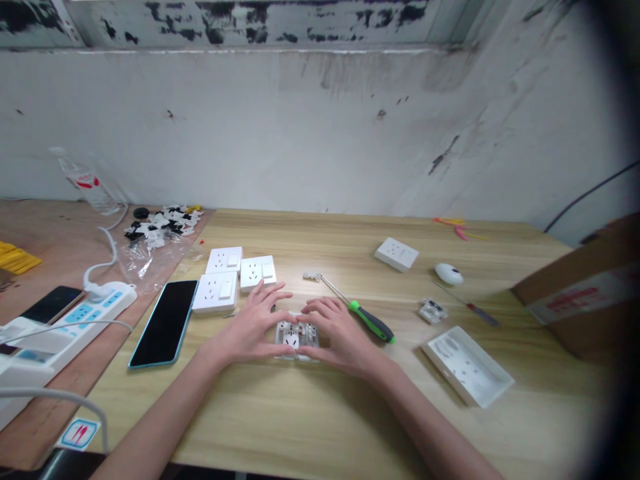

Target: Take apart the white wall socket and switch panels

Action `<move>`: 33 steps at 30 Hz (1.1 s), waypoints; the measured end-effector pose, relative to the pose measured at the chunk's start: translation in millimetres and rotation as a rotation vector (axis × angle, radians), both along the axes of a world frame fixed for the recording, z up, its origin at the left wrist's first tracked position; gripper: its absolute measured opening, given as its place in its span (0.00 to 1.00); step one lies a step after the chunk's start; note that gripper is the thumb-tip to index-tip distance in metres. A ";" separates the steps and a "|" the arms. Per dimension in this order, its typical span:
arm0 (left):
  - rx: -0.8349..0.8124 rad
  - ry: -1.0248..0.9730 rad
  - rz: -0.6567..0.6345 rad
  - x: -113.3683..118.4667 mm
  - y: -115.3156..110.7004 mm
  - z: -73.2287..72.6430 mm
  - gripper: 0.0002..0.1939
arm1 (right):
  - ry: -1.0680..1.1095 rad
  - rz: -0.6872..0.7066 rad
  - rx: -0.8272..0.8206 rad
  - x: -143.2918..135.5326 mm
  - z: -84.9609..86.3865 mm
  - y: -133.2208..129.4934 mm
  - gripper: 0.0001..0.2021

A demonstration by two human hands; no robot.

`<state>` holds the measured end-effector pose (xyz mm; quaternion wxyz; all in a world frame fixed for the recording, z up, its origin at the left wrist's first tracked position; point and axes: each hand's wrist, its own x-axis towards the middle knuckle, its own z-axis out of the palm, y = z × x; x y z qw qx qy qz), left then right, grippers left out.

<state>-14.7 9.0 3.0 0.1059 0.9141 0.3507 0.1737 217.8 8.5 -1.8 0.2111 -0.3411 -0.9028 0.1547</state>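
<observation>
An opened wall socket (291, 340) lies on the wooden table with its inner parts showing. My left hand (254, 323) grips its left side, thumb at the near edge and fingers at the far edge. On the opposite side, my right hand (339, 333) holds it the same way, thumb low and fingers curled over the top. My fingers cover parts of its rim. Just beyond my right hand lies a green and black screwdriver (371, 322), its shaft tip by a small clear connector (313, 275). Closest to my left hand is a finished white switch socket (258, 273).
Further switch sockets (216, 291) and a phone (164, 323) lie on the left, past them a power strip (90, 320). A white back box (467, 367), a socket module (433, 311), a thin screwdriver (483, 315) and a cardboard box (575, 293) occupy the right.
</observation>
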 end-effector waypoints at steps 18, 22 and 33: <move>0.041 0.072 0.004 -0.7 -1.7 -0.4 0.17 | -0.186 -0.193 0.144 30.7 24.6 -22.0 0.22; -0.024 0.031 -0.018 2.6 -1.9 -2.6 0.18 | -0.320 -0.588 0.204 126.7 22.5 -36.7 0.35; -0.033 0.004 -0.009 3.8 -2.3 -2.0 0.21 | 0.047 -0.624 -0.152 161.7 19.2 -59.4 0.38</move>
